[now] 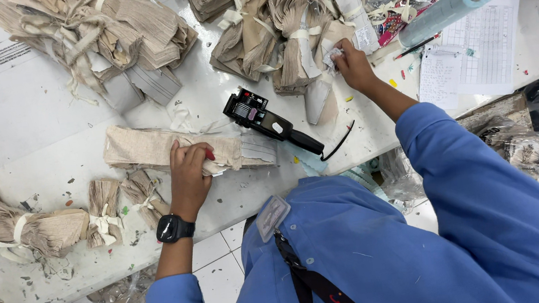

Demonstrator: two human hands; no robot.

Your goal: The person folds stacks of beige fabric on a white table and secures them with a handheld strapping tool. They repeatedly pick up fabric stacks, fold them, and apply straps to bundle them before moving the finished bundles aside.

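White and scuffed, the worktable (28, 111) carries a black label gun (271, 123) near its front edge. Left of the gun, the left hand (189, 174) curls flat onto a beige fabric strip (147, 147), wrist bent. Beyond the gun, the right hand (352, 64) reaches out, fingers pinching a small white tag (333, 56) on the tied fabric bundles (290, 34).

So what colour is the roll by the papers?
Pale blue roll, clearest in the head view.
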